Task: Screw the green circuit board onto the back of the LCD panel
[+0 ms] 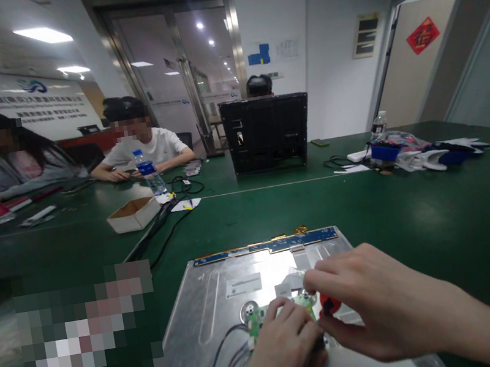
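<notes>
Metal-backed panel (180, 318) lies flat on near part of green worktop (418, 218), approx. centre; blue PCB strip (264, 247) runs along its far edge. R hand (370, 300) is over panel's right side, L hand (283, 338) just left of it. Green PCB (254, 324) sits on panel, partly under L fingers, bent; can't tell if gripping. Red-and-black tool (330, 303), mostly hidden, is pinched btwn R thumb & fingers.
</notes>
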Tool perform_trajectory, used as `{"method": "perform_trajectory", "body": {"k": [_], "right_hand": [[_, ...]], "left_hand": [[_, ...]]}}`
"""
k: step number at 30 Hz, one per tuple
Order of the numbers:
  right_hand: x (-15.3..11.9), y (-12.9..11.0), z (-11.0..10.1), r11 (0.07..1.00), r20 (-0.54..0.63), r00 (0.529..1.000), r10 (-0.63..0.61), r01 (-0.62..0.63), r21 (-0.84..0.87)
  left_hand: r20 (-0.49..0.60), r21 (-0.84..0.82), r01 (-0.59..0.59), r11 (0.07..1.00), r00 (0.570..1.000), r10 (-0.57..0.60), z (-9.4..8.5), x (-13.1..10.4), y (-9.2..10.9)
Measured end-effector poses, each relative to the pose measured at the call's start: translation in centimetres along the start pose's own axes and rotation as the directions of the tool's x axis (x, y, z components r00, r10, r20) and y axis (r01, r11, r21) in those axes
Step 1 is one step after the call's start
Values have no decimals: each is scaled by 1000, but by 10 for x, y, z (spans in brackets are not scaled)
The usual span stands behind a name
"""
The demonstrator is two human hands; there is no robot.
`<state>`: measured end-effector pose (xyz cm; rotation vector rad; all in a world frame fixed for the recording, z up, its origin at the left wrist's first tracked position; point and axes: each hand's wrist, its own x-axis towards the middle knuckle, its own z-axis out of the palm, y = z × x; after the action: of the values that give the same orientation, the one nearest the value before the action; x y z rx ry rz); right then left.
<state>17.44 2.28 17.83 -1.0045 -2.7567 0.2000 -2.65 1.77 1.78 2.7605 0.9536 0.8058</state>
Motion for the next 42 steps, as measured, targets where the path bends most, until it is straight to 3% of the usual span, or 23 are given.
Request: {"method": "perform_trajectory", "body": {"k": [6,14,24,32,42], "right_hand": [[4,2,5,999,-12,1000,18,-18,-44],[-1,-1,3,998,-21,1000,-19,20,65],[4,3,10,1000,-39,999,-5,4,-26],[3,-2,3,995,-43,999,-22,26,98],[3,5,10,1000,-42,999,-10,9,-12]], "left_hand": [[75,71,13,997,997,-19,2,1,-4],[69,126,-46,991,997,37,9,3,-10],[173,195,-89,977,983,55,25,12,-14],[156,126,-60,990,987,40,24,11,-13],[140,157,-79,984,989,57,29,10,-17]]}}
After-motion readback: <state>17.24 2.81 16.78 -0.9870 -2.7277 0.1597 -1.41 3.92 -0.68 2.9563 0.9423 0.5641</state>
